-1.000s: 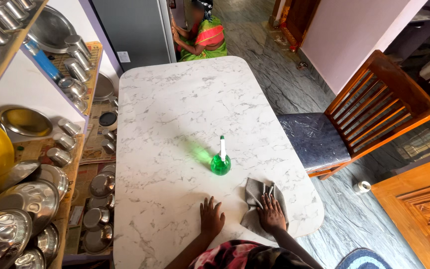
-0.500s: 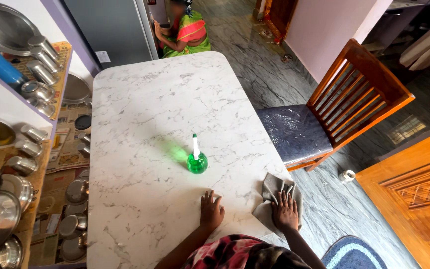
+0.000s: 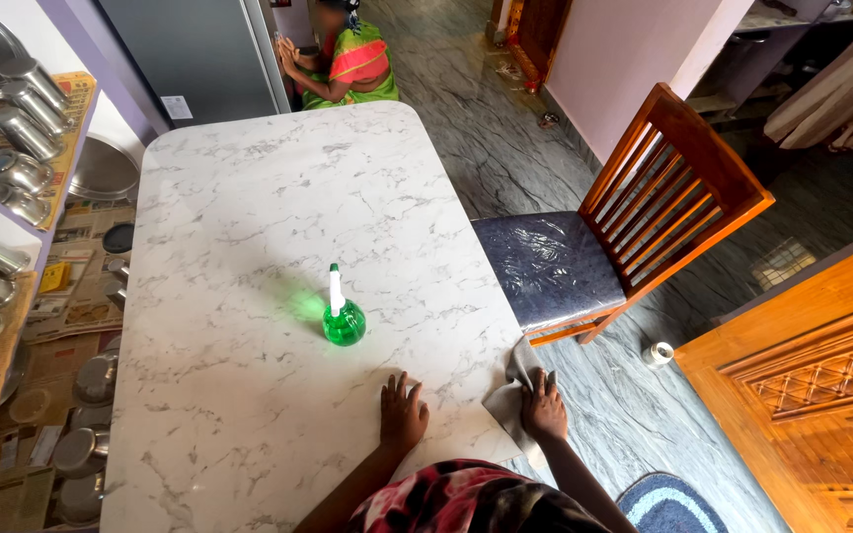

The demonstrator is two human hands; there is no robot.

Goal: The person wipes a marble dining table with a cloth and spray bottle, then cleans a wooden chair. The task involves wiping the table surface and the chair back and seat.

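Note:
My left hand (image 3: 403, 415) lies flat with fingers spread on the white marble table (image 3: 249, 217), near its front edge. My right hand (image 3: 544, 405) presses a grey cloth (image 3: 511, 391) onto the table's right front corner, where the cloth hangs partly over the edge. A green spray bottle (image 3: 342, 314) with a white nozzle stands upright on the table, a little beyond my left hand and apart from both hands.
A wooden chair (image 3: 634, 217) with a dark padded seat stands at the table's right side. Steel pots fill shelves (image 3: 12, 148) on the left. A person in green and orange (image 3: 348, 59) sits on the floor beyond the table. A wooden door (image 3: 821, 395) is at right.
My right hand has slid the cloth rightward to the table's corner and partly over the edge. My left hand stays flat on the table. The view has shifted.

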